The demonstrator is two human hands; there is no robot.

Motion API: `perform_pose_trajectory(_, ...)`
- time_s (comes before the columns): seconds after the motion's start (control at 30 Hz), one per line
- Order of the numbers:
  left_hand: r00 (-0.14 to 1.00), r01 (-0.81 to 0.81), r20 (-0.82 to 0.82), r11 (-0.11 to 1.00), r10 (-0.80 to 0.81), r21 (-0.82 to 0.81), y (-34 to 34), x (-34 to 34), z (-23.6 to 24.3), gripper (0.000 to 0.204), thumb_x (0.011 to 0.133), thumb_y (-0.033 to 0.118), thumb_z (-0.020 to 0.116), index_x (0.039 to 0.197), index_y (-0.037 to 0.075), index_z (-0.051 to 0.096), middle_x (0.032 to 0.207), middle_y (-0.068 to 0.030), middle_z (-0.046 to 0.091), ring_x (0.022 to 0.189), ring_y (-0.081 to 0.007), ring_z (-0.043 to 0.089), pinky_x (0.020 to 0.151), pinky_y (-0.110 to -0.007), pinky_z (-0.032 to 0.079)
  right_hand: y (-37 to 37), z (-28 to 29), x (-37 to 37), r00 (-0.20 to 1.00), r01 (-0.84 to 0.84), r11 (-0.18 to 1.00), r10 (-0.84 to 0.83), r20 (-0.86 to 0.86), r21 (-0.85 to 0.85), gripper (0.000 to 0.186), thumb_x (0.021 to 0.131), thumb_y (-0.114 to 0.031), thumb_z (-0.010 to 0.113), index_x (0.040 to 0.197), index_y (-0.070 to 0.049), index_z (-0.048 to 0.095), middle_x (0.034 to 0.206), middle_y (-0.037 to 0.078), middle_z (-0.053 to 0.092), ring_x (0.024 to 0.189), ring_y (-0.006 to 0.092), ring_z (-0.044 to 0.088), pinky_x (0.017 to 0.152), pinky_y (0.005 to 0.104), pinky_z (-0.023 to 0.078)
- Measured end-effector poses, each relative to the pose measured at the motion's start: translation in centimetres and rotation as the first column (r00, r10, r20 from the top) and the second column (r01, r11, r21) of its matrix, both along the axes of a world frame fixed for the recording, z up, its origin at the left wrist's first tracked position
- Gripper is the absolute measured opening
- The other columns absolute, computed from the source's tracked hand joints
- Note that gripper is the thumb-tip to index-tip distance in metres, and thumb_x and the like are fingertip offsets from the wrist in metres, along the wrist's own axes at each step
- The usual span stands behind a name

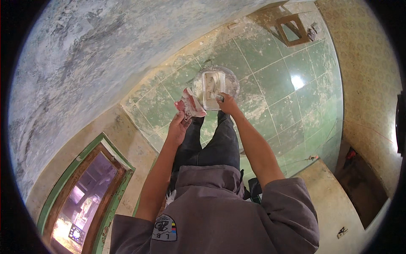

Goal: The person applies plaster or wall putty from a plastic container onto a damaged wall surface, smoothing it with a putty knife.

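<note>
My left hand (178, 128) is closed on the lower end of a red-and-white, bent sheet-like piece (191, 104) smeared with whitish material. Just right of it, a clear rectangular container (204, 100) with whitish paste (212, 84) inside rests on a round, white-stained vessel or lid (233, 82). At the container's near right corner my right hand (227, 104) has curled fingers. A small greyish thing shows by those fingertips, too small to name. The two hands are apart, both in front of my knees.
Green floor tiles (270, 80) are spattered with white. A rough grey-blue wall (84, 55) rises on the left, above a green-edged window frame (95, 203). A brown wooden frame-like object (292, 29) stands at the far right, and a pale ledge (330, 194) is at the near right.
</note>
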State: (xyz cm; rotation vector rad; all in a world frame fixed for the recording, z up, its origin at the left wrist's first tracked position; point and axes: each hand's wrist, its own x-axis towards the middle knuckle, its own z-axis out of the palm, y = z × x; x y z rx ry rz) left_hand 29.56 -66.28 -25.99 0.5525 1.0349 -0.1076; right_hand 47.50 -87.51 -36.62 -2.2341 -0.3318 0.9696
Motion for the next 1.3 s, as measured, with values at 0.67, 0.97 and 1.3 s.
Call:
perform_pose_trajectory(0.67,0.994,-0.111,0.014,0.991,0.110,0.075,-1.9,-0.2,1.6,0.030,0.108,0.030,0.062,0.132,0.014,0.058,0.126,0.0012,0.067,0.119,-0.0136,0.062,0.107,-0.041,0.049,-10.4,5.8,3.1,0.718,0.390,0.903,-0.175,-0.674,0.181,0.048,0.104,-0.032,0.068,0.148,-0.015,0.058,0.096,0.000,0.062,0.084,0.0117,0.057,0.075,0.0305,0.051)
perform_pose_trajectory(0.97,0.982,0.022,0.186,1.000,-0.018,-0.021,-10.6,5.3,5.2,0.030,0.105,0.030,0.065,0.129,0.012,0.063,0.118,-0.0019,0.068,0.112,-0.0184,0.066,0.101,-0.042,0.054,-7.0,13.0,-2.6,0.685,0.569,0.695,-0.103,-0.722,0.440,0.044,0.103,-0.014,0.068,0.145,-0.008,0.054,0.119,0.002,0.068,0.098,0.0118,0.063,0.081,0.0285,0.052)
perform_pose_trajectory(1.3,0.959,0.022,0.274,0.987,-0.066,0.162,-14.1,10.6,13.2,0.027,0.106,0.033,0.065,0.120,0.010,0.066,0.110,-0.0005,0.070,0.100,-0.0145,0.067,0.090,-0.035,0.054,-7.0,18.0,-1.3,0.900,0.340,0.731,-0.070,-0.430,0.592,0.032,0.105,-0.013,0.064,0.134,0.001,0.061,0.117,0.005,0.070,0.098,0.0141,0.066,0.084,0.0330,0.056)
